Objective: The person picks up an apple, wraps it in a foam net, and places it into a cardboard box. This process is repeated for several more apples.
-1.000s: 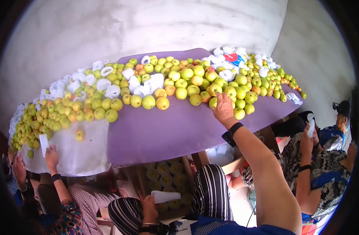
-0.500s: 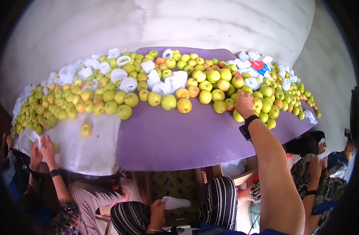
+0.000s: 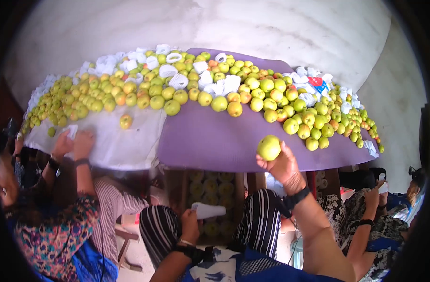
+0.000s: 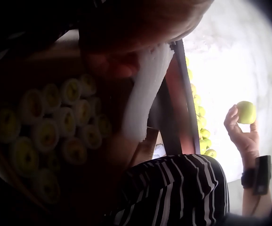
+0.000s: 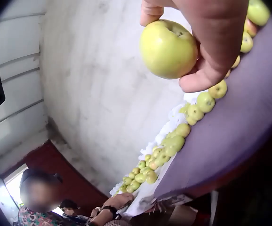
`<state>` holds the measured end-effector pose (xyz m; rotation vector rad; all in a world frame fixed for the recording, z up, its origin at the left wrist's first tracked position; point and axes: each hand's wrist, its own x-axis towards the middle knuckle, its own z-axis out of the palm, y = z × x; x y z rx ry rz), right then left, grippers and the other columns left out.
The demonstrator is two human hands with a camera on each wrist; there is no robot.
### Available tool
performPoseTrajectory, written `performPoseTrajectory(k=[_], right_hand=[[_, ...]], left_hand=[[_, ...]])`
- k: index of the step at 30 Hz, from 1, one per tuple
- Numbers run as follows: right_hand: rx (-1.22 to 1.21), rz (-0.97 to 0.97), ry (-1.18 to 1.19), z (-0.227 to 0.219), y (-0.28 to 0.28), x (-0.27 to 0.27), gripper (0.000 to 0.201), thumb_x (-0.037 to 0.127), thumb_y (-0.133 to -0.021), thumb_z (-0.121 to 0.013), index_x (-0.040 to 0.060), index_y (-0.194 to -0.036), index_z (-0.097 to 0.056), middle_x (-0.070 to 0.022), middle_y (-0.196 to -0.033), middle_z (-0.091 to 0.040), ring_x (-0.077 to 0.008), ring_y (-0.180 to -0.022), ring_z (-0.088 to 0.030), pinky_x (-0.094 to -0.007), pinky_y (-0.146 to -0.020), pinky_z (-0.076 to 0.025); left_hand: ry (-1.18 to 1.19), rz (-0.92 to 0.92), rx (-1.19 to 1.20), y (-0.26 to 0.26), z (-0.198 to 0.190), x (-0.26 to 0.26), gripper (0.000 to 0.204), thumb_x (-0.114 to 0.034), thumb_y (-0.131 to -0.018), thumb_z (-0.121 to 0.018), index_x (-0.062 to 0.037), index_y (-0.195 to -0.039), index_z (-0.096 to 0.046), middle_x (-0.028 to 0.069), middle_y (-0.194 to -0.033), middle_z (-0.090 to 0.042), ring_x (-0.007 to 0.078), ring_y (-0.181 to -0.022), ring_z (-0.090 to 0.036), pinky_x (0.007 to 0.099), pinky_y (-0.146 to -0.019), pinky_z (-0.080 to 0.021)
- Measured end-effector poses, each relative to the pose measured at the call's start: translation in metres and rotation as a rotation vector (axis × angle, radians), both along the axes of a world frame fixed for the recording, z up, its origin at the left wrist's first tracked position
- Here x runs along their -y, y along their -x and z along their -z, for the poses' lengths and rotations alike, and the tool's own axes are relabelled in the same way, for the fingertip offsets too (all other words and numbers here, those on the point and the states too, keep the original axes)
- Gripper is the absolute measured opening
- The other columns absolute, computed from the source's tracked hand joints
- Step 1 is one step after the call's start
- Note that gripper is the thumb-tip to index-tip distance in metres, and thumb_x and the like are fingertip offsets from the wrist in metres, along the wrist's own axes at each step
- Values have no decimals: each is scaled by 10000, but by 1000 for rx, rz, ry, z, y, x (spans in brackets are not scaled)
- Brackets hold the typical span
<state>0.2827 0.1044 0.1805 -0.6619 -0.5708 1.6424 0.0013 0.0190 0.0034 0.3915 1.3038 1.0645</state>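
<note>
Apple in the right hand, foam sleeve in the left

We find one yellow-green apple [image 3: 269, 147] in the right hand [image 3: 286, 165], raised clear of the loose apples [image 3: 267, 85] that lie banked along the purple mat [image 3: 210, 141].

Handling: we judge the apple firm and moderately light, its skin smooth and perhaps a little slippery. It should bruise if squeezed hard or dropped. The best hold, in our estimate, is across its widest part with finger pads rather than nails. The stem end shows in the right wrist view, and we would put no load on the stem.

Right grip: digits spread about as wide as the fruit, bearing on opposite sides; much of the skin is left uncovered.

Left grip: narrow. The left hand [image 3: 190, 227] pinches one end of a white foam sleeve [image 3: 210, 211], whose free length sticks out over the box [image 3: 174, 187] of sleeved apples [image 4: 45, 135]. We rate the sleeve very light, soft and easily torn, so holding it near an end rim seems sound. The left wrist view is too dark for us to tell the exact finger placement.
</note>
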Motion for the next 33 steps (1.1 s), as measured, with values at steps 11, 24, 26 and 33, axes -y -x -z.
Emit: performPoseTrajectory(k=[11,24,26,33], right_hand=[[213,-154,163,106,126,94,459,187,-745,-597,34,-1147,-438,-53,-1058,-523,-155,-938,-529,-292,-796,-428],[895,-348,-234,116,125,108,652,66,-616,-648,38,-1208,-375,-71,-1084,-487,-159,-1001,-480,-273,-880,-385],[1055,-360,-290,117,124,109,677,50,-611,-651,38,-1225,-365,-68,-1099,-477,-164,-1017,-478,-272,-884,-385],[607,-179,8,113,118,105,594,74,-632,-630,3,-1181,-413,-93,-1049,-532,-207,-976,-523,-313,-842,-421]], left_hand=[[-372,489,-623,-5,10,23,116,-118,-745,-571,-5,-771,-586,64,-627,-568,118,-581,-529,280,-518,-415],[-432,371,-987,2,7,24,76,-55,-715,-575,-13,-779,-579,136,-703,-602,223,-642,-587,322,-594,-447],[-437,341,-965,3,6,22,66,-57,-715,-575,-11,-763,-572,142,-690,-593,230,-633,-585,327,-599,-447],[-232,177,-529,7,12,18,99,-104,-734,-577,-21,-763,-532,94,-671,-558,208,-587,-574,332,-508,-475]])
